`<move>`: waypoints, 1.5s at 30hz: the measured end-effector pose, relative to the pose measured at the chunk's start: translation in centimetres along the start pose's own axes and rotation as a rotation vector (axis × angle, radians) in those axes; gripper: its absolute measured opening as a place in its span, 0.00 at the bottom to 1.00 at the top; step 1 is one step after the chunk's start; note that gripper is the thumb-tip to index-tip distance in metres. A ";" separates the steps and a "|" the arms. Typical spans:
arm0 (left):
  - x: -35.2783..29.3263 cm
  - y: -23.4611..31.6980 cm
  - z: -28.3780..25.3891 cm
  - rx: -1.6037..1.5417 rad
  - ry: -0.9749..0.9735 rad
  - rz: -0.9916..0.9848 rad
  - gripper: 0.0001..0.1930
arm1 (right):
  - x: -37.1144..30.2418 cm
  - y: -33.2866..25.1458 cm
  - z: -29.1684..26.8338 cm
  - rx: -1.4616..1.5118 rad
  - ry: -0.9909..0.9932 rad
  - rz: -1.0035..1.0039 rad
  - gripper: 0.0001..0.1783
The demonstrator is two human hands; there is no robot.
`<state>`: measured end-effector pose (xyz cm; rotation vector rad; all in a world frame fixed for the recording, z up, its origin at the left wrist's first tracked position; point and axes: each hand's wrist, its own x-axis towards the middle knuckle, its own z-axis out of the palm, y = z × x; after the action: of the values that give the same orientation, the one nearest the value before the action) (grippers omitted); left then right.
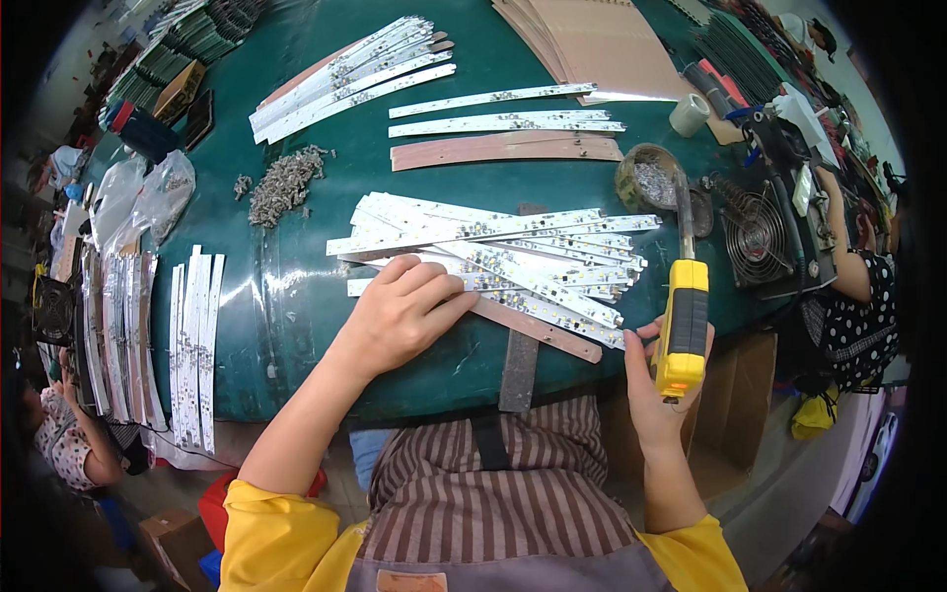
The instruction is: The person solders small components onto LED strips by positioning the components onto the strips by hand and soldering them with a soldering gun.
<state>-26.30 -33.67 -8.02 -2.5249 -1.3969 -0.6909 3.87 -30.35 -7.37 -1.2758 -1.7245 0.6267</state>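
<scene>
Head view: left hand (400, 316) presses flat, fingers spread, on the fanned pile of LED strips (493, 257); right hand (663, 370) grips a yellow soldering tool (683, 331) just right of them. Most strips probably remain unworked.

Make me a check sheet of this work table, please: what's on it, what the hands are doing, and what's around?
Surface: dark green table, bare patch at front.
Job's things: fanned pile of white LED strips at centre; yellow-handled tool.
Clutter: more LED strip stacks; heap of small grey parts; brown board sheets; round dish of small parts; tape roll; small wire-guard fan.
Hands: left hand flat on the strip pile; right hand grips the yellow-handled tool.
Cables: nothing seen.
Surroundings: other people seated at left and right; cardboard boxes on the floor.
</scene>
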 end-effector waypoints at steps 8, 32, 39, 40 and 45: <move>0.0 1.2 0.0 -0.148 0.004 -0.170 0.10 | -1.2 0.8 0.0 0.110 -0.016 0.126 0.22; -5.5 -3.9 -3.8 0.059 0.454 -1.023 0.06 | -4.9 0.4 -3.4 0.332 0.143 0.172 0.23; -4.7 -8.7 -3.1 0.078 0.435 -1.093 0.08 | -5.9 -0.7 -2.2 0.364 0.025 0.110 0.20; -4.7 -8.9 -3.0 0.137 0.402 -1.089 0.08 | -6.2 -0.8 -2.2 0.341 0.014 0.123 0.21; -5.0 -9.3 -2.2 0.204 0.328 -1.128 0.07 | -6.8 -0.3 -2.5 0.339 -0.084 0.162 0.20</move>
<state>-36.98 -33.20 -9.13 -1.2047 -2.5006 -0.9568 6.51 -37.06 -8.23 -1.1662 -1.5093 1.0330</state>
